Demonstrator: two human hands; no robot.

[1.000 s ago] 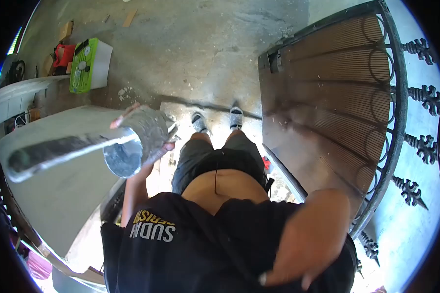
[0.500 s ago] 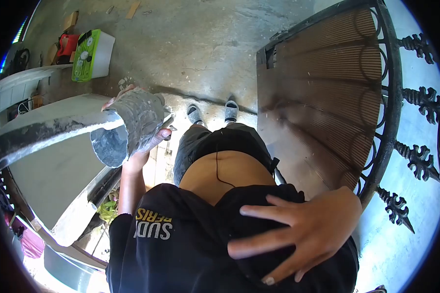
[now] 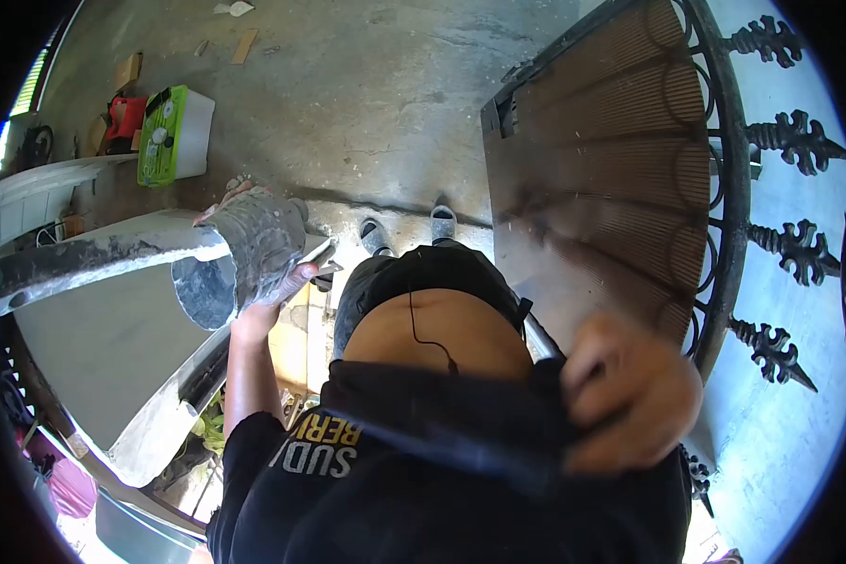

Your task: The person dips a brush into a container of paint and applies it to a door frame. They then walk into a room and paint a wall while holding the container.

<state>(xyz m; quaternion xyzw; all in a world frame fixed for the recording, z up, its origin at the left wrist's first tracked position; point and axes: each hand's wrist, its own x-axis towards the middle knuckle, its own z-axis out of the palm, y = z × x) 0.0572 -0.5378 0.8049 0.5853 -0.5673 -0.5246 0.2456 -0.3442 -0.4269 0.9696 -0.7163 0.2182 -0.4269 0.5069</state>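
My left hand (image 3: 252, 321) is closed around a grey, cement-crusted dipper (image 3: 263, 246), its round mouth tilted toward me and its long, caked handle (image 3: 103, 261) reaching left. My thumb lies along the near side, while fingertips show at the far side. A flat metal piece like a trowel blade (image 3: 320, 256) sticks out beside the thumb; how it is held is hidden. My right hand (image 3: 634, 395), blurred by motion, has its fingers curled on the black shirt (image 3: 442, 404), whose hem is pulled up over my belly.
At right stands a brown panelled gate (image 3: 602, 188) with black spiked ironwork (image 3: 794, 141). A pale slab-like surface (image 3: 94, 348) lies below the dipper's handle. Farther off are a green-and-white box (image 3: 180, 136) and a red object (image 3: 125, 122). My feet in slippers (image 3: 442, 222) stand by a floor step.
My right hand has gone from spread fingers on the shirt to curled ones, and the cloth is now stretched and blurred. The dipper stays in my left hand, nearly unmoved.
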